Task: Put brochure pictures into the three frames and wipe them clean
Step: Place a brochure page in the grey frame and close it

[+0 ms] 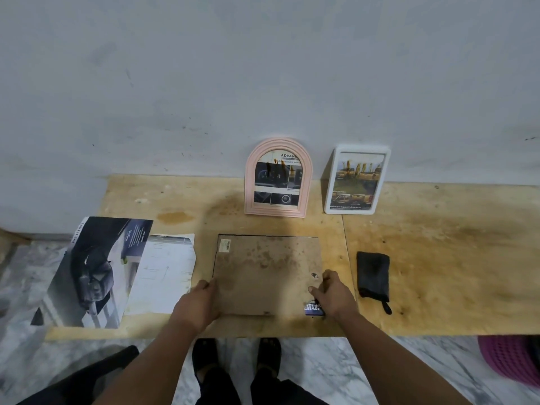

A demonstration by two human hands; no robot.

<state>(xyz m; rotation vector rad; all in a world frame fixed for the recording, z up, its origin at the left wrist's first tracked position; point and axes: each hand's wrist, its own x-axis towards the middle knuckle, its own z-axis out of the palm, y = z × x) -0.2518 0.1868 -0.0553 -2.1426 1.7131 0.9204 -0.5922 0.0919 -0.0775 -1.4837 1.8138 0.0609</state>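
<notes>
A brown backing board (pixel 267 273) of the third frame lies face down in the middle of the wooden board. My left hand (pixel 201 302) grips its near left edge. My right hand (pixel 330 293) presses its near right corner, fingers curled on the board. A blue brochure picture corner (pixel 314 308) peeks out beneath that hand. A pink arched frame (pixel 277 176) and a white rectangular frame (pixel 357 179) stand against the wall, each with a picture in it. A dark cloth (pixel 374 276) lies to the right of the board.
A car brochure (pixel 93 273) and a white sheet (pixel 163 276) lie at the left, the brochure hanging over the plywood table's (pixel 438 273) left edge. A pink basket (pixel 514 361) sits on the marble floor at the right. A dark object is at the lower left.
</notes>
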